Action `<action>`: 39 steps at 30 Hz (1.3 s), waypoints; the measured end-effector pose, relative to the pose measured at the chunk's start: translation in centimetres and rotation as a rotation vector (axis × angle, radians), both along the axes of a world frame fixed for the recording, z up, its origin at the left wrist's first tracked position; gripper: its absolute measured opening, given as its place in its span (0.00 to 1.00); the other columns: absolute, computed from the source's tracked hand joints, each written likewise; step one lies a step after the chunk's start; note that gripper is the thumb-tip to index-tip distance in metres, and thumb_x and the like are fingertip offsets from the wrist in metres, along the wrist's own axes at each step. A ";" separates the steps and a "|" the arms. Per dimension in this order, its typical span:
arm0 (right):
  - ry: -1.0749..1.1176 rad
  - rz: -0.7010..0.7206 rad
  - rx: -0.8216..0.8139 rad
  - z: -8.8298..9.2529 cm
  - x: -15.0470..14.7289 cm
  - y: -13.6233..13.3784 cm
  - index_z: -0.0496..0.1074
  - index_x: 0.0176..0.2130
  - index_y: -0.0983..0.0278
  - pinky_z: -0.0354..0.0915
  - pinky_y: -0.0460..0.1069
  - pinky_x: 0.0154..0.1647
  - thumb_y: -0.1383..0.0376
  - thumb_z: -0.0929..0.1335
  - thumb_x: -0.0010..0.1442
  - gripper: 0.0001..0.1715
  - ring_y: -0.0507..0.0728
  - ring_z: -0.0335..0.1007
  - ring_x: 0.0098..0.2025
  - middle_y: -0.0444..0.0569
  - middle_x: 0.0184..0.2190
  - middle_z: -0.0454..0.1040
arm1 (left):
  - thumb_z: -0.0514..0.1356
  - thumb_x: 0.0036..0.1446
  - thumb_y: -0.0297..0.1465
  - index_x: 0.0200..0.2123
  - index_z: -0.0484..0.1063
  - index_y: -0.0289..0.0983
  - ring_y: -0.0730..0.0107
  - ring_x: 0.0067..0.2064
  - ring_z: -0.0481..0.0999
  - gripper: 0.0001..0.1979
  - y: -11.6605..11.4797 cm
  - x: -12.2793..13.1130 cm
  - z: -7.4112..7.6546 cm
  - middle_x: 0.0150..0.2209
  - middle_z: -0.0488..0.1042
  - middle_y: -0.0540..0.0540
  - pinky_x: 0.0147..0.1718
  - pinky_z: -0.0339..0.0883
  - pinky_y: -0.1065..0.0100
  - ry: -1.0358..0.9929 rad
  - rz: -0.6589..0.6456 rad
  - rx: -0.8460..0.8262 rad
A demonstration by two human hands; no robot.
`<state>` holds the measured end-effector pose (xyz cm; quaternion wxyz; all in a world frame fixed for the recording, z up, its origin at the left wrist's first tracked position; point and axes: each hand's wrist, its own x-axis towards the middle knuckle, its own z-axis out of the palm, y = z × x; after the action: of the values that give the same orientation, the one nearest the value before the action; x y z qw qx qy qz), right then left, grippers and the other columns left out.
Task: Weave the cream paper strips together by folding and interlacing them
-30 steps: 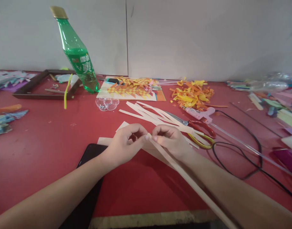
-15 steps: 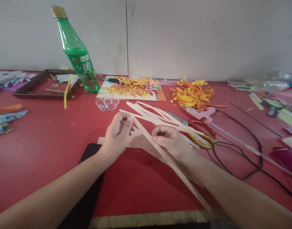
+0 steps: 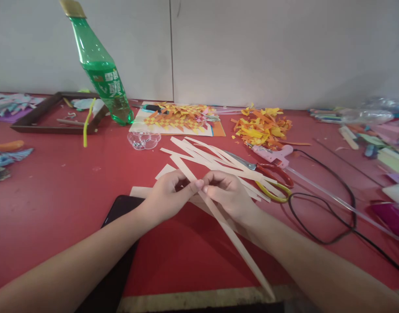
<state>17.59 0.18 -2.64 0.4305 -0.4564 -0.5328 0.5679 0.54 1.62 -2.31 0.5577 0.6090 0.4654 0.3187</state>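
Observation:
A long pale paper strip [image 3: 235, 241] runs slantwise between my hands and down past the table's front edge. My left hand [image 3: 173, 191] pinches it between thumb and fingers. Close against it, my right hand [image 3: 227, 193] grips the same strip, the fingertips of both hands nearly touching. Behind the hands lies a loose pile of pale strips [image 3: 215, 161], partly over scissors [image 3: 274, 174] with red and yellow handles. Pale paper [image 3: 140, 191] shows beneath my left hand, partly hidden.
A green bottle [image 3: 103, 74] stands by a dark frame [image 3: 52, 129]. Orange and yellow woven paper [image 3: 176, 118], yellow-orange scraps [image 3: 261, 128] and a pink glue gun [image 3: 274, 155] with a black cable lie behind. A black phone-like object [image 3: 121, 211] rests under my left forearm.
My left hand has slid down and right along the strip to meet my right hand. The strip's upper end now sticks out beyond the left fingers.

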 end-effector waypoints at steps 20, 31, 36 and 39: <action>-0.019 -0.020 -0.016 -0.1 0.0 0.0 0.67 0.25 0.63 0.57 0.46 0.26 0.67 0.68 0.50 0.05 0.49 0.58 0.24 0.40 0.21 0.65 | 0.67 0.50 0.38 0.30 0.71 0.36 0.76 0.26 0.71 0.13 -0.3 0.1 0.4 0.25 0.72 0.52 0.25 0.66 0.74 -0.262 0.085 -0.204; -0.022 -0.081 -0.081 0.0 -0.1 -0.3 0.68 0.24 0.63 0.55 0.45 0.24 0.68 0.67 0.49 0.04 0.48 0.57 0.22 0.39 0.20 0.65 | 0.66 0.51 0.41 0.30 0.71 0.35 0.76 0.28 0.73 0.14 0.3 -0.1 0.6 0.28 0.73 0.50 0.29 0.69 0.74 -0.293 0.136 -0.233; 0.010 -0.057 -0.104 0.0 -0.1 -0.5 0.67 0.25 0.63 0.56 0.45 0.23 0.64 0.68 0.52 0.07 0.48 0.57 0.22 0.39 0.20 0.65 | 0.69 0.47 0.41 0.30 0.73 0.34 0.70 0.32 0.77 0.16 -0.3 0.3 0.6 0.28 0.76 0.48 0.32 0.73 0.70 -0.198 0.062 -0.205; -0.015 -0.060 -0.064 0.0 -0.1 -0.3 0.67 0.25 0.63 0.56 0.45 0.23 0.65 0.68 0.51 0.06 0.48 0.57 0.22 0.39 0.21 0.65 | 0.69 0.47 0.40 0.31 0.72 0.35 0.71 0.32 0.78 0.15 -0.3 0.3 0.5 0.28 0.77 0.49 0.35 0.75 0.69 -0.265 0.122 -0.230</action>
<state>17.48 -0.10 -2.64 0.4285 -0.4901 -0.5036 0.5680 0.79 1.33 -1.77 0.6599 0.4644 0.4571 0.3741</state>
